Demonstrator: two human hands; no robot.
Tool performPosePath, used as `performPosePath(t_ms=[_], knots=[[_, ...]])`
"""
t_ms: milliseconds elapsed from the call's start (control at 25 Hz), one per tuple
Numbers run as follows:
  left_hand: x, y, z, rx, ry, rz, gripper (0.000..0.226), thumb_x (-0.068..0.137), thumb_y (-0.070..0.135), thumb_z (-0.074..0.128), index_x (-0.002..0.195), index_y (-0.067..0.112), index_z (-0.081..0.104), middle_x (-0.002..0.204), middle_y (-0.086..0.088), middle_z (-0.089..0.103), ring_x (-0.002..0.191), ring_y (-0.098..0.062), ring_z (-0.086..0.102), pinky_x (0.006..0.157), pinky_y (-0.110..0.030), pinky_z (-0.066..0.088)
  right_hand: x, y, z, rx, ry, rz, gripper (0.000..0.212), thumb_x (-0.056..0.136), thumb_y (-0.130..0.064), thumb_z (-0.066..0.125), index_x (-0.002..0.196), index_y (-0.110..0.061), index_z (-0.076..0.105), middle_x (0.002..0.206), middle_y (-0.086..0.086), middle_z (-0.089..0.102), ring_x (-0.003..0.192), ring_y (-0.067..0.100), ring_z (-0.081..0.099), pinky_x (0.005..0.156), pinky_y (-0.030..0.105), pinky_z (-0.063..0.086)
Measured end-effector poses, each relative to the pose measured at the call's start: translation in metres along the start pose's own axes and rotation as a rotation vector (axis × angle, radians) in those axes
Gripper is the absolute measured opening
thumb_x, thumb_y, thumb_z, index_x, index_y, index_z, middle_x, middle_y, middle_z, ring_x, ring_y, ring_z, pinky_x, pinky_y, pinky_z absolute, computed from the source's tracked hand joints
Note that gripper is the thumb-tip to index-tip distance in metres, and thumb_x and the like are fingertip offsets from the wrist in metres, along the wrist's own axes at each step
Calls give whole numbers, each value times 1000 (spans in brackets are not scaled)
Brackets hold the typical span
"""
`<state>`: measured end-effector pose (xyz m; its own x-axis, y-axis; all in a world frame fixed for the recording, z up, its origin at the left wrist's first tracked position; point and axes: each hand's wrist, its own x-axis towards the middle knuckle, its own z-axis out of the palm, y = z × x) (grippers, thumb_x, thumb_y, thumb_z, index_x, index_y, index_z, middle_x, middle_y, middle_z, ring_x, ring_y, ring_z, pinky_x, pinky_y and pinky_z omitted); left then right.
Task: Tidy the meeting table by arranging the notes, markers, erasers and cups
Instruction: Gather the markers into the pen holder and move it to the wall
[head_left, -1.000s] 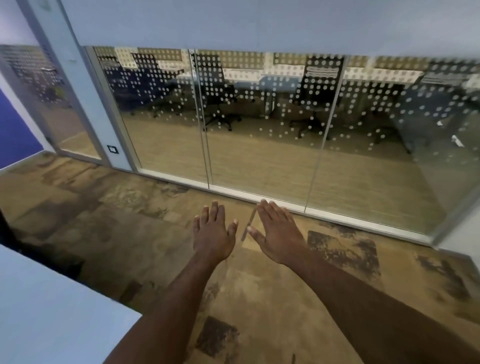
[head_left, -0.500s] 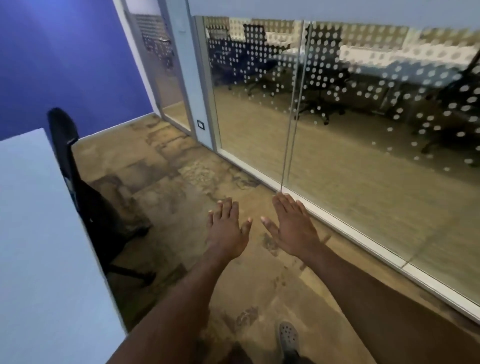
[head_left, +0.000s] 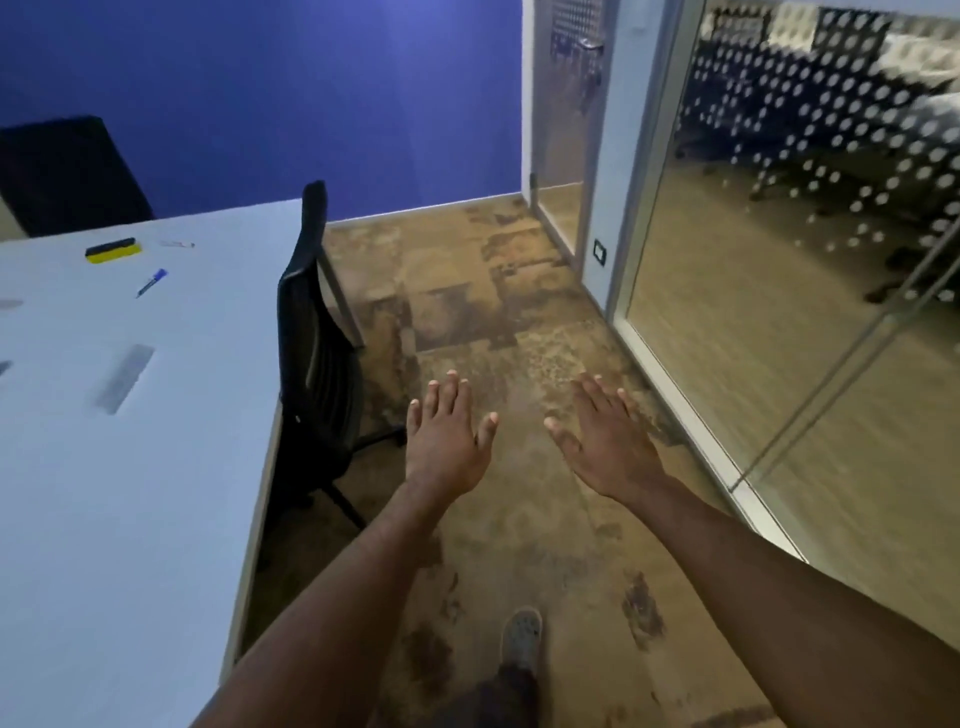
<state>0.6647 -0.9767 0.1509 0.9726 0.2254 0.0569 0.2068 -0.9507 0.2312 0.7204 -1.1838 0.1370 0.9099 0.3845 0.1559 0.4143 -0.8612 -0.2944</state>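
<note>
— At the left of the frame the meeting table (head_left: 130, 467) has now come into view. One second ago there was only the glass wall and the floor, so the person has turned toward the work.

— And the hands?

— Both empty, as before. The left hand (head_left: 447, 436) and the right hand (head_left: 605, 441) are stretched flat over the carpet at the centre, fingers spread, touching nothing.

— Where are the things to tidy?

— In the upper left, well apart from the hands: a yellow and black eraser (head_left: 113, 250), with a blue marker (head_left: 151, 282) near it, below. I see no cups or notes. A black chair (head_left: 317, 364) stands between the person and the table, so I think the tidying is not yet begun.
</note>
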Motion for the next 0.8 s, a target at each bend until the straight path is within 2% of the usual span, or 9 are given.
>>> performPosePath(t_ms=[200, 480, 800], knots=[[140, -26, 25, -12, -5, -71, 70, 99, 57, 18, 156, 16, 10, 165, -1, 0, 151, -22, -4, 120, -43, -3, 158, 12, 40, 0, -41, -65, 84, 89, -70, 10, 152, -15, 18, 162, 3, 15, 149, 19, 8, 119, 41, 3], [336, -47, 17, -5, -38, -93, 70, 99, 57, 18, 156, 16, 10, 165, -1, -1, 151, -22, -4, 120, -42, -3, 361, 18, 58, -12, -61, -135, 80, 92, -67, 13, 153, -16, 15, 163, 1, 9, 150, 16, 4, 119, 37, -2], [553, -88, 41, -8, 9, -212, 70, 98, 57, 21, 156, 19, 15, 165, 0, 4, 151, -22, -1, 120, -43, -1, 603, 60, 109, -4, -94, -215, 84, 90, -70, 10, 153, -15, 15, 163, 1, 9, 150, 17, 3, 116, 34, -5]])
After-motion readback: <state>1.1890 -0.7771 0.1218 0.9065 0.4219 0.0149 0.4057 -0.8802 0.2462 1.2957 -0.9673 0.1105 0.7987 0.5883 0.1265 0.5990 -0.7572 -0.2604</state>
